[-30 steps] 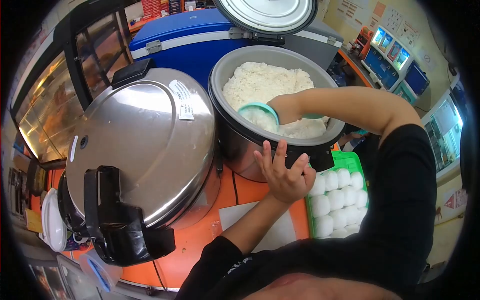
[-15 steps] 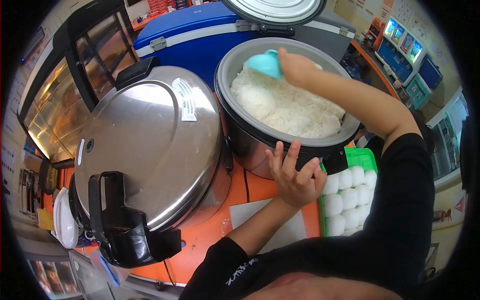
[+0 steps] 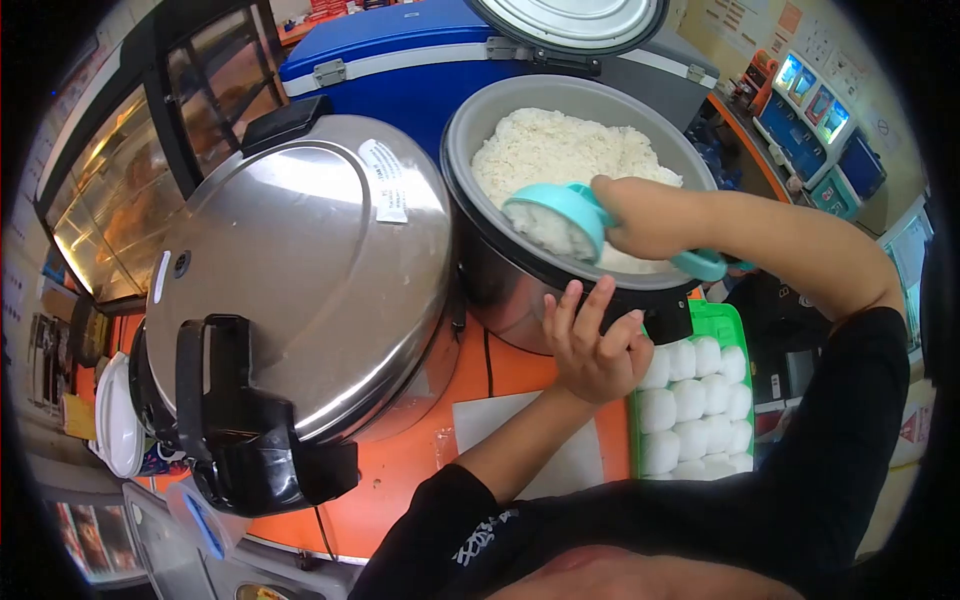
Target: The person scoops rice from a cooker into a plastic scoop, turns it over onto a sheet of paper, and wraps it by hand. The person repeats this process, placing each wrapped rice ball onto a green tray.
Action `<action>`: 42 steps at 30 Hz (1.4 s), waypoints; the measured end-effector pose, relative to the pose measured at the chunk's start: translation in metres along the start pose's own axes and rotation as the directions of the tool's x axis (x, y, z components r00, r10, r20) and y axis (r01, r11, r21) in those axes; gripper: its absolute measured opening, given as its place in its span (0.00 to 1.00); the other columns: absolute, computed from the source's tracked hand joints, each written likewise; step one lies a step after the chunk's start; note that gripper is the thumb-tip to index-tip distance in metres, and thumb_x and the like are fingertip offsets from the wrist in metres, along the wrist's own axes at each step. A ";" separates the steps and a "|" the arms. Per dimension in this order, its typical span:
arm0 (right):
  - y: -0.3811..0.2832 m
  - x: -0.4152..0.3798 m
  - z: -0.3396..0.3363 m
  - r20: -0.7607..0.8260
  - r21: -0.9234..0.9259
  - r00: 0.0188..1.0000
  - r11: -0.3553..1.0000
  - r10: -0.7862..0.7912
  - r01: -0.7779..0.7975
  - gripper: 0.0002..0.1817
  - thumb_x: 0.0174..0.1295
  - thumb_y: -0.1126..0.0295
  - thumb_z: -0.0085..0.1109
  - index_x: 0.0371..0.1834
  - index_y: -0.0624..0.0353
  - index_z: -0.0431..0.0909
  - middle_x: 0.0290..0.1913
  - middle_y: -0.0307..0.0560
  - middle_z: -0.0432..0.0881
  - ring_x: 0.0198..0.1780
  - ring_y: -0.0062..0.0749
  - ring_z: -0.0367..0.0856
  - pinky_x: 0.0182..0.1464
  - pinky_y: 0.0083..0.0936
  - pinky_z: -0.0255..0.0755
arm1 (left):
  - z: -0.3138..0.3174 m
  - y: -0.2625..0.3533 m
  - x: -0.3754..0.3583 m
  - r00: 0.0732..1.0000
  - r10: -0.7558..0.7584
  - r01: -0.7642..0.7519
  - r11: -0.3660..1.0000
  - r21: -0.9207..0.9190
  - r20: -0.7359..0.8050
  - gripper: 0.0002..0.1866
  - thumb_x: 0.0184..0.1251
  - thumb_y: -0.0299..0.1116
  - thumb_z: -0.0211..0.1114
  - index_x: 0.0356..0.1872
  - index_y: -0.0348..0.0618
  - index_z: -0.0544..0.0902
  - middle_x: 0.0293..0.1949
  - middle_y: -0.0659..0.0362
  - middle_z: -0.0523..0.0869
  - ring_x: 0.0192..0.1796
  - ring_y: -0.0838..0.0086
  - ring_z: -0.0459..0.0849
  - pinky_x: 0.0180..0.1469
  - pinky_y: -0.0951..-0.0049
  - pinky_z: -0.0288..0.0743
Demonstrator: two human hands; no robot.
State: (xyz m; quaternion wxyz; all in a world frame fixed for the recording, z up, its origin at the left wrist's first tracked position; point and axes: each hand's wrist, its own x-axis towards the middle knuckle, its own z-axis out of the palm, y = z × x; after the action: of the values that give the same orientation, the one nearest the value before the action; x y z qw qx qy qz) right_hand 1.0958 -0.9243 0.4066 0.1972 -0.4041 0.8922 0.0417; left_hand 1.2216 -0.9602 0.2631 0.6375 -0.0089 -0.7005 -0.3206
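Note:
My right hand (image 3: 655,218) grips a turquoise rice scoop (image 3: 570,205) whose cup is packed with white rice. The cup is tilted over the near rim of an open rice cooker (image 3: 500,295), its opening facing down and left. Cooked rice (image 3: 560,145) is heaped inside the pot, and the scoop's handle end shows beyond my hand at the right. My left hand (image 3: 600,345) is open with fingers spread, its fingertips right at the cooker's near outer side. Below that hand, a white paper sheet (image 3: 530,445) lies partly under my forearm.
A closed steel rice cooker (image 3: 300,270) with a black handle stands at the left. On the right, a green tray (image 3: 722,318) holds rows of white moulded rice portions. Blue cooler box (image 3: 400,50) and glass display case (image 3: 130,190) stand behind; orange table (image 3: 390,490) underneath.
My right hand has brought the scoop from the pot's far left down to its near rim, and the cup now shows rice. The left hand stays nearly in place.

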 end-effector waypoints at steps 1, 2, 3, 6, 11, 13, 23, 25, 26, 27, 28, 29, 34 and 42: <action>-0.001 -0.001 -0.004 0.001 0.008 0.999 0.999 -0.044 0.044 0.14 0.52 0.71 0.48 0.39 0.70 0.66 0.29 0.59 0.76 0.29 0.42 0.79 0.30 0.35 0.71 | 0.000 -0.001 0.000 1.000 -0.003 0.003 1.000 0.001 0.004 0.16 0.50 0.30 0.57 0.42 0.54 0.70 0.55 0.53 0.73 0.60 0.55 0.65 0.65 0.54 0.47; -0.001 0.005 -0.005 0.005 0.005 0.999 0.999 -0.051 0.051 0.14 0.52 0.71 0.48 0.39 0.70 0.66 0.29 0.59 0.76 0.29 0.42 0.79 0.30 0.35 0.71 | 0.000 0.000 0.000 1.000 -0.006 0.006 1.000 0.008 0.001 0.16 0.50 0.30 0.57 0.42 0.54 0.70 0.55 0.53 0.73 0.60 0.55 0.65 0.65 0.54 0.47; 0.002 0.014 -0.003 0.095 0.133 0.995 0.991 -0.019 0.006 0.14 0.52 0.70 0.49 0.38 0.69 0.66 0.28 0.55 0.76 0.26 0.36 0.77 0.28 0.32 0.70 | 0.000 0.001 -0.001 1.000 -0.014 0.013 1.000 0.021 0.027 0.17 0.50 0.29 0.57 0.43 0.53 0.70 0.54 0.54 0.73 0.59 0.56 0.66 0.65 0.54 0.48; 0.027 0.062 0.019 0.244 0.272 0.969 0.962 -0.038 -0.031 0.13 0.51 0.69 0.50 0.37 0.66 0.69 0.24 0.44 0.72 0.21 0.25 0.71 0.23 0.23 0.65 | -0.003 0.000 0.000 0.998 -0.001 -0.001 1.000 0.029 0.065 0.19 0.50 0.29 0.58 0.47 0.52 0.70 0.56 0.54 0.71 0.60 0.56 0.64 0.64 0.53 0.49; 0.028 0.016 0.004 0.206 0.638 0.978 0.761 -0.017 -0.121 0.08 0.51 0.67 0.49 0.30 0.61 0.70 0.19 0.41 0.69 0.17 0.24 0.66 0.19 0.23 0.61 | -0.060 -0.006 -0.041 0.937 -0.052 0.120 0.976 -0.181 0.345 0.20 0.52 0.30 0.59 0.50 0.47 0.70 0.59 0.51 0.67 0.61 0.50 0.62 0.60 0.49 0.53; 0.039 -0.023 0.000 0.240 0.875 0.971 0.431 0.005 -0.219 0.09 0.53 0.67 0.48 0.31 0.60 0.69 0.19 0.39 0.68 0.14 0.20 0.63 0.14 0.19 0.59 | -0.116 -0.007 -0.083 0.656 0.057 0.118 0.977 -0.177 0.753 0.17 0.51 0.29 0.58 0.46 0.45 0.74 0.57 0.49 0.70 0.59 0.49 0.66 0.57 0.49 0.59; -0.071 -0.175 0.187 0.181 0.848 0.982 -0.495 -0.062 -0.187 0.17 0.60 0.62 0.47 0.49 0.57 0.69 0.23 0.43 0.74 0.10 0.23 0.65 0.09 0.19 0.59 | -0.248 0.033 -0.207 0.025 -0.109 0.058 0.993 0.107 0.994 0.21 0.52 0.36 0.61 0.51 0.47 0.75 0.61 0.54 0.67 0.65 0.58 0.61 0.65 0.55 0.54; -0.079 -0.172 0.237 0.200 0.859 0.979 -0.472 -0.047 -0.198 0.19 0.63 0.66 0.45 0.57 0.49 0.64 0.23 0.39 0.71 0.12 0.21 0.65 0.14 0.17 0.62 | -0.248 0.039 -0.213 0.035 -0.127 0.017 0.992 0.127 0.991 0.25 0.52 0.39 0.62 0.54 0.47 0.72 0.63 0.55 0.65 0.67 0.58 0.59 0.66 0.55 0.53; -0.083 -0.166 0.256 0.110 0.970 0.991 -0.225 0.073 -0.091 0.21 0.63 0.67 0.45 0.61 0.47 0.61 0.23 0.41 0.71 0.14 0.26 0.67 0.15 0.21 0.64 | -0.250 0.041 -0.218 0.036 -0.130 0.014 0.991 0.130 0.991 0.25 0.52 0.39 0.62 0.54 0.47 0.72 0.63 0.55 0.65 0.67 0.58 0.59 0.66 0.55 0.53; -0.089 -0.157 0.274 -0.013 0.999 0.987 0.049 0.162 0.005 0.24 0.63 0.67 0.45 0.64 0.45 0.58 0.23 0.44 0.72 0.15 0.31 0.70 0.17 0.25 0.66 | -0.251 0.042 -0.223 0.052 -0.134 0.000 0.991 0.134 0.990 0.25 0.53 0.38 0.62 0.54 0.47 0.72 0.63 0.55 0.65 0.67 0.58 0.59 0.65 0.55 0.54; -0.094 -0.140 0.309 -0.352 0.824 0.916 0.527 0.191 0.207 0.26 0.62 0.68 0.46 0.65 0.40 0.56 0.24 0.47 0.72 0.18 0.37 0.72 0.20 0.30 0.68 | -0.252 0.041 -0.228 0.067 -0.139 -0.014 0.990 0.140 0.988 0.25 0.53 0.38 0.61 0.55 0.47 0.72 0.63 0.55 0.65 0.66 0.58 0.60 0.65 0.56 0.55; -0.098 -0.126 0.341 -0.635 0.409 0.771 0.869 0.053 0.277 0.29 0.61 0.68 0.47 0.67 0.35 0.54 0.25 0.51 0.72 0.21 0.44 0.75 0.23 0.36 0.70 | -0.253 0.040 -0.236 0.066 -0.143 -0.017 0.989 0.145 0.987 0.25 0.53 0.38 0.61 0.55 0.47 0.72 0.63 0.55 0.65 0.66 0.58 0.60 0.65 0.56 0.55; -0.115 -0.115 0.379 -0.314 0.283 0.947 0.958 0.063 0.030 0.30 0.59 0.69 0.50 0.63 0.26 0.59 0.30 0.53 0.72 0.28 0.50 0.75 0.31 0.39 0.70 | -0.249 0.036 -0.234 0.009 -0.157 -0.074 0.985 0.157 0.988 0.26 0.51 0.34 0.62 0.54 0.42 0.71 0.59 0.52 0.71 0.61 0.58 0.68 0.60 0.61 0.65; -0.091 -0.135 0.354 -0.530 0.394 0.848 0.877 -0.028 0.276 0.30 0.58 0.69 0.51 0.65 0.31 0.58 0.27 0.52 0.71 0.29 0.48 0.73 0.34 0.38 0.70 | -0.251 0.040 -0.217 0.107 -0.131 0.036 0.991 0.128 0.986 0.21 0.44 0.32 0.65 0.45 0.41 0.77 0.54 0.53 0.76 0.54 0.59 0.75 0.56 0.66 0.69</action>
State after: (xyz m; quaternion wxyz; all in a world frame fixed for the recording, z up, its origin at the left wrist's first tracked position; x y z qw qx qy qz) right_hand 1.3563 -0.8075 0.1415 0.0467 -0.4141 0.8605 -0.2930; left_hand 1.5014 -0.9581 0.0810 -0.0104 -0.1579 -0.9570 -0.2430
